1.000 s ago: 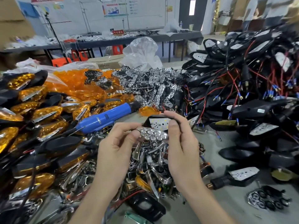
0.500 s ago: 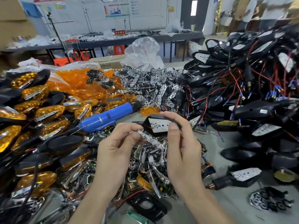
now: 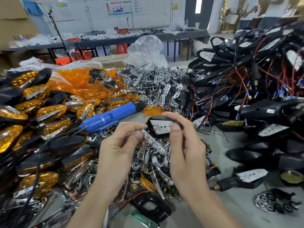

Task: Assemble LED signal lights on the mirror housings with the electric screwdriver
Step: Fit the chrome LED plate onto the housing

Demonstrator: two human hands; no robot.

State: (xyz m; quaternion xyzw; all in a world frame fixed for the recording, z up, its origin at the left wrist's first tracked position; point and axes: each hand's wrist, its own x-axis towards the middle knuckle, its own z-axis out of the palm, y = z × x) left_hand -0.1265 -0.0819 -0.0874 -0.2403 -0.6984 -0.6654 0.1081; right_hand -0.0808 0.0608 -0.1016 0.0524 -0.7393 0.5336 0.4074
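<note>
The chrome reflector (image 3: 152, 141) has tipped edgewise below the housing (image 3: 162, 127).

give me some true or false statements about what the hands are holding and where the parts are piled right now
1. The left hand pinches a chrome reflector. True.
2. The right hand holds the blue screwdriver. False: it holds a black housing; the screwdriver lies on the parts pile with neither hand on it.
3. The held housing shows a white LED board. True.
4. The wired housings are piled on the left. False: they are on the right; amber-lensed lights lie on the left.
</note>
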